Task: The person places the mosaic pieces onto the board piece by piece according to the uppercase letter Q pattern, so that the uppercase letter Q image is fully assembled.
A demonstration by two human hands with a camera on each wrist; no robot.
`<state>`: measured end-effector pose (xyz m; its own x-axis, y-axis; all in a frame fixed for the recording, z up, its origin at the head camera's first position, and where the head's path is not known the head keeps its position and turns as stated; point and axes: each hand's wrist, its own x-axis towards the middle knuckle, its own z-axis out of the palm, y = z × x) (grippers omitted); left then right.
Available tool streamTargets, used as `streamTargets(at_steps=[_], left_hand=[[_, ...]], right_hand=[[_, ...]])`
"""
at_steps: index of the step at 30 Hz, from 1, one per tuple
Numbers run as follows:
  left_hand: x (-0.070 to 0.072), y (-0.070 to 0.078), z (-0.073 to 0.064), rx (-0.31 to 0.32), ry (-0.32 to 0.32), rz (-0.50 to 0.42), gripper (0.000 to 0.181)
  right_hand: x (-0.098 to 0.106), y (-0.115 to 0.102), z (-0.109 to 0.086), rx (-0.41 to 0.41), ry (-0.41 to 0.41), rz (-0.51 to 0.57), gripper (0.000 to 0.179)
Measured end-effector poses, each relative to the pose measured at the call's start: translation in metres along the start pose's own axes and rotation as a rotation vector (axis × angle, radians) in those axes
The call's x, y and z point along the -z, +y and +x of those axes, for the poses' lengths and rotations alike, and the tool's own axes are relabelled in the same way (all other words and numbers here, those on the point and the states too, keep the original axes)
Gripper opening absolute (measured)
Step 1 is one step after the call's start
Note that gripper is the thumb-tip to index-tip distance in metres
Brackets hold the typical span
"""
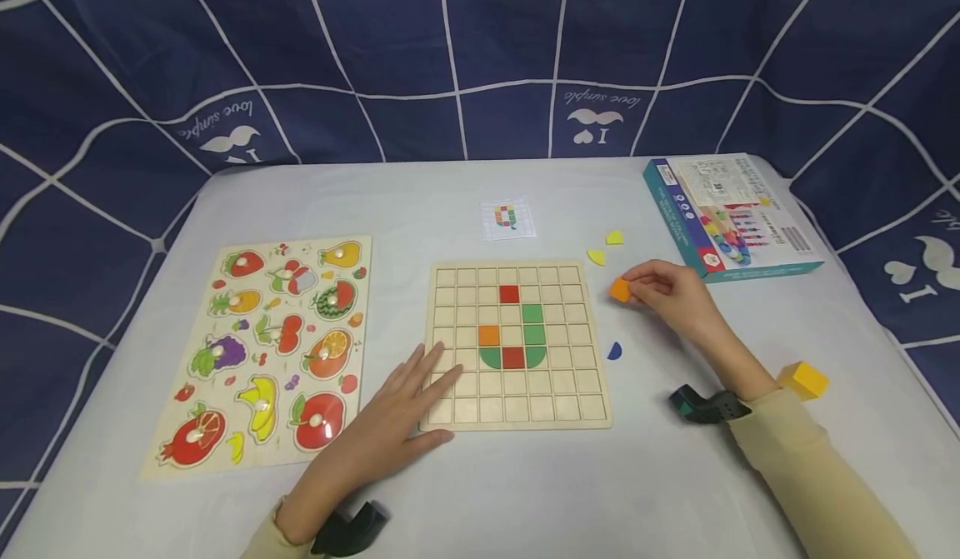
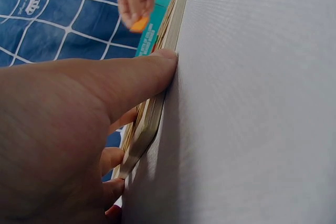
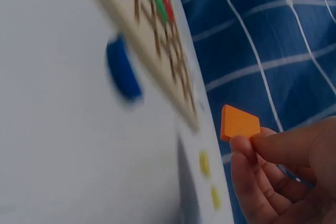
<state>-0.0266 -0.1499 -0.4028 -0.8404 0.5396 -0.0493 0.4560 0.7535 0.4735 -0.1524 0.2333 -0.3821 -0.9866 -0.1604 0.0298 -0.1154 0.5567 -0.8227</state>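
My right hand [image 1: 672, 294] pinches an orange square tile [image 1: 620, 290] between thumb and fingertips, to the right of the wooden grid board [image 1: 593, 384]. In the right wrist view the orange tile [image 3: 240, 123] shows its flat face and one edge. Spread fingers of my left hand [image 1: 401, 409] rest on the board's lower left corner; in the left wrist view the thumb lies along its edge. Seated on the board are red tiles [image 1: 509, 294], green tiles [image 1: 533, 314], an orange tile [image 1: 488, 336] and rounded green pieces [image 1: 491, 357].
A pattern card [image 1: 507, 218] lies behind the board. To its right are two yellow quarter pieces [image 1: 596, 257], a blue half-round piece [image 1: 615, 351] and a yellow block [image 1: 804, 381]. A fruit puzzle [image 1: 277, 351] lies left, and a box [image 1: 731, 217] at the back right.
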Motion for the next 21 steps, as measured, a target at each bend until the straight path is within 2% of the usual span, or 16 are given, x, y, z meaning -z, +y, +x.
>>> streamTargets(at_steps=[7,12,17,21], left_hand=[[0.000,0.000,0.000,0.021,-0.014,-0.009,0.075],[0.000,0.001,-0.001,0.023,-0.014,-0.017,0.074],[0.000,0.000,-0.001,0.013,-0.015,-0.005,0.074],[0.000,0.000,-0.001,0.003,-0.005,-0.007,0.074]], right_hand=[[-0.061,-0.044,0.028,0.072,-0.174,0.126,0.011],[-0.098,-0.062,0.041,0.106,-0.282,0.199,0.009],[-0.116,-0.067,0.047,0.123,-0.338,0.221,0.009],[-0.121,-0.067,0.046,0.159,-0.347,0.159,0.007]])
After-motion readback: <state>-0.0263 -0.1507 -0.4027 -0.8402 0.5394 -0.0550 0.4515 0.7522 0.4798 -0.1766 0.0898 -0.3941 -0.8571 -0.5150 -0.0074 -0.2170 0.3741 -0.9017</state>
